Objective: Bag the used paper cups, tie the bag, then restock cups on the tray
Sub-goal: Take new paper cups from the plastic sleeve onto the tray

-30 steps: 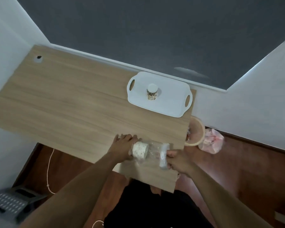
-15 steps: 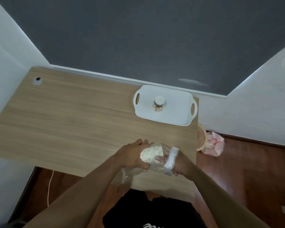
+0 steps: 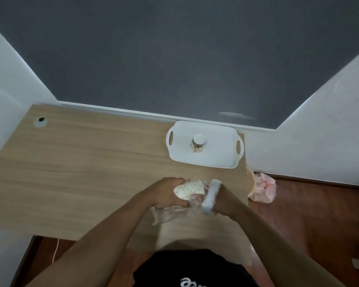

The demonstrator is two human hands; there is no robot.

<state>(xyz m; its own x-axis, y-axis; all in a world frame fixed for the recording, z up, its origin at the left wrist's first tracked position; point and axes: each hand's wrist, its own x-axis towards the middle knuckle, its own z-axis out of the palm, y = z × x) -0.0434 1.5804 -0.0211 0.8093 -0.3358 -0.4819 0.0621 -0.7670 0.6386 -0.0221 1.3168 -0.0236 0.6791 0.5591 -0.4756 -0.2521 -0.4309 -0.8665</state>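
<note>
Sleeve (image 3: 210, 198) has bunched back, baring cups (image 3: 190, 187); left grip (image 3: 166, 193) clamps them, right grip (image 3: 223, 204) clutches sleeve. Tray (image 3: 216, 160) restocking looks near.

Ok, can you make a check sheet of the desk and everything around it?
Surface: light wooden desk, round cable hole far left.
Job's things: white plastic tray holding one upturned patterned paper cup; stack of patterned paper cups inside clear plastic bag.
Clutter: nothing seen.
Hands: left hand grips the stack; right hand grips the bag's bunched mouth.
Cables: thin white cord on the floor.
Surroundings: grey wall; beige bin and pink-white plastic bag on brown floor.
</note>
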